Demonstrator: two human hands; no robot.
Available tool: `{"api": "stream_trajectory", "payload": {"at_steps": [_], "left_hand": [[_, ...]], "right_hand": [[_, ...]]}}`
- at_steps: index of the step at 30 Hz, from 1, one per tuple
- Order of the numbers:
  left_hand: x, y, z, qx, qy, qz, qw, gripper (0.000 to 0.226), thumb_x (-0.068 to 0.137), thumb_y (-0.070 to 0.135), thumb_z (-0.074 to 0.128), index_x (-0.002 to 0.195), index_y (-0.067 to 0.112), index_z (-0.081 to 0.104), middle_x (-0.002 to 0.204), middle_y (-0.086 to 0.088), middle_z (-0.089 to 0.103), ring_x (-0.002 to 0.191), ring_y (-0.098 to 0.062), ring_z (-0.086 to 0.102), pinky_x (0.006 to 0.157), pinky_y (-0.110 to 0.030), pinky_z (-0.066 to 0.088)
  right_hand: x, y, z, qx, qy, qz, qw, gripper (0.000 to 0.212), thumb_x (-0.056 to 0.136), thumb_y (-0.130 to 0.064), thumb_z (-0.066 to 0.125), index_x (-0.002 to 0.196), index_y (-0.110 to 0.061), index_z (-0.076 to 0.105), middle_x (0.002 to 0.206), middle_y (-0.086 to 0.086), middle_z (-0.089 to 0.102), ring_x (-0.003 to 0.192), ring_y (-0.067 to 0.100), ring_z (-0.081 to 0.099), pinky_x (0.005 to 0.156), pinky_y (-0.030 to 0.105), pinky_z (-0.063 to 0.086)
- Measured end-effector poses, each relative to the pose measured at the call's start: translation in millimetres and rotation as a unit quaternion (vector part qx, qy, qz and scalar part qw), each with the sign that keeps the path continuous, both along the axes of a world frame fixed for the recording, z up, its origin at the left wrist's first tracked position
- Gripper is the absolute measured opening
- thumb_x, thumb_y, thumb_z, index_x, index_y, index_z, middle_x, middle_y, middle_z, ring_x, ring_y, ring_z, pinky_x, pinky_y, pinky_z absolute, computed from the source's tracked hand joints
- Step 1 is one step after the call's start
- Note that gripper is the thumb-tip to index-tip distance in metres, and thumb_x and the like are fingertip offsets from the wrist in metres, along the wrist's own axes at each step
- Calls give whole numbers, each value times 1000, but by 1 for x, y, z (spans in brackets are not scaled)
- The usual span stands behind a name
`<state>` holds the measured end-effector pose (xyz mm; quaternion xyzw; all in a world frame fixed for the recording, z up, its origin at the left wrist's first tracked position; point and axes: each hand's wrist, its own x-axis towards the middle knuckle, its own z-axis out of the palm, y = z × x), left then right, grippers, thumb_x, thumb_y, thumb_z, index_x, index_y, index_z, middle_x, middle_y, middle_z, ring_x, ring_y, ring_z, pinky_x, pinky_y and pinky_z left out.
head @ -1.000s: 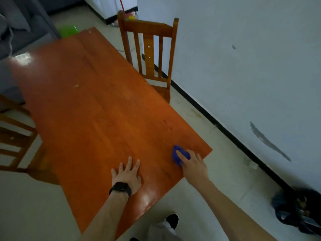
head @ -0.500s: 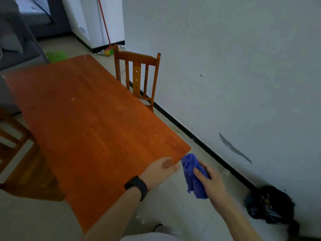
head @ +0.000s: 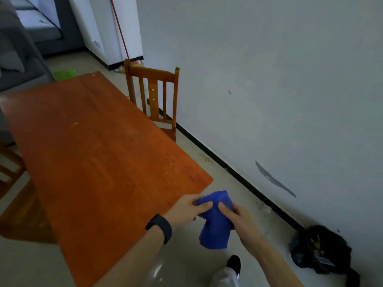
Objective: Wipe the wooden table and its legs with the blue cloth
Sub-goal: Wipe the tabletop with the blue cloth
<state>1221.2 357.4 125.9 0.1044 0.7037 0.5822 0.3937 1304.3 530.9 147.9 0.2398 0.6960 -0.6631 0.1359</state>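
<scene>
At the far left edge, part of a wooden chair (head: 9, 168) stands tucked against the long side of the desk (head: 93, 152), its seat partly under the top. Behind it is grey upholstered furniture (head: 18, 59), and a green thing (head: 65, 73) lies on the floor beyond the desk's far end. The orange-brown desk top runs from there toward the camera and carries only a few pale specks. A second wooden chair (head: 153, 96) stands at the desk's right side, between the desk and the white wall (head: 269, 79), close to both. A red pole (head: 121, 32) leans in the far corner.

Just past the desk's near right corner, the left hand (head: 188, 210), a black band (head: 160, 227) on its wrist, pinches the upper edge of the blue cloth (head: 215, 226). The right hand (head: 238, 220) grips the cloth's other side, thumb on top. The cloth hangs between them in the air, over the floor, off the desk. Below it shows a dark shoe (head: 234, 264). Further right, a black bag (head: 319, 249) slumps at the foot of the scuffed wall.
</scene>
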Motion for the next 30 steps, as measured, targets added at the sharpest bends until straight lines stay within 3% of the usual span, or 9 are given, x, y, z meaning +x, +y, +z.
{"api": "stream_trajectory", "payload": {"at_steps": [5,8,11,14,16,20,22,25,30], "left_hand": [[-18,63,-28,-49,24,135,989,27,93,44,64,90,18,69,83,2,72,79,-12,68,83,-33,54],[-27,117,-48,-81,15,192,978,36,94,44,62,93,9,71,82,-1,73,75,-13,67,84,-35,52],[-22,160,-63,-97,-6,228,969,43,95,45,60,96,3,68,86,-11,68,77,-17,62,86,-46,51],[-8,190,-56,-109,-12,270,957,29,100,36,56,103,10,70,93,-12,69,83,-16,61,89,-41,50],[2,203,-49,-109,-29,285,952,29,100,33,55,108,11,71,103,-13,71,95,-26,65,95,-43,49],[20,219,-47,-96,-49,345,932,30,100,33,56,110,8,68,110,-14,69,107,-29,63,101,-46,48],[30,234,-46,-91,-44,390,915,26,96,32,64,114,14,66,111,-7,69,104,-24,64,96,-39,52],[45,253,-46,-70,-64,437,895,44,90,28,72,132,24,57,116,5,63,100,-5,62,73,-16,51],[58,266,-61,-74,-70,499,860,21,83,23,80,99,12,73,86,0,73,77,-6,70,69,-18,54]], "right_hand": [[-49,84,-39,70,-10,16,997,42,87,-46,66,120,-20,58,113,2,69,93,16,70,80,34,59],[-81,142,-73,84,12,59,995,60,90,-41,67,141,-28,38,129,3,58,100,18,67,83,42,59],[-105,188,-101,123,53,156,979,78,83,-62,63,147,-46,22,139,-8,48,109,17,65,89,48,57],[-113,199,-98,122,50,301,945,73,80,-79,51,138,-36,45,126,-10,60,103,11,65,89,43,55],[-109,200,-83,110,53,374,919,49,85,-71,55,118,-36,58,105,-10,68,91,7,67,84,36,55],[-109,219,-75,91,47,444,890,28,96,-45,58,121,-37,52,108,-13,67,92,-1,66,80,25,51],[-114,233,-78,74,31,455,887,30,96,-38,61,121,-31,48,110,-9,69,93,3,68,83,30,56],[-114,249,-77,26,-18,476,879,26,93,-32,67,115,-24,56,104,-1,74,92,14,72,83,35,58],[-102,263,-87,52,17,441,896,26,87,-40,71,112,-36,64,104,-14,70,90,4,69,72,22,54]]}}
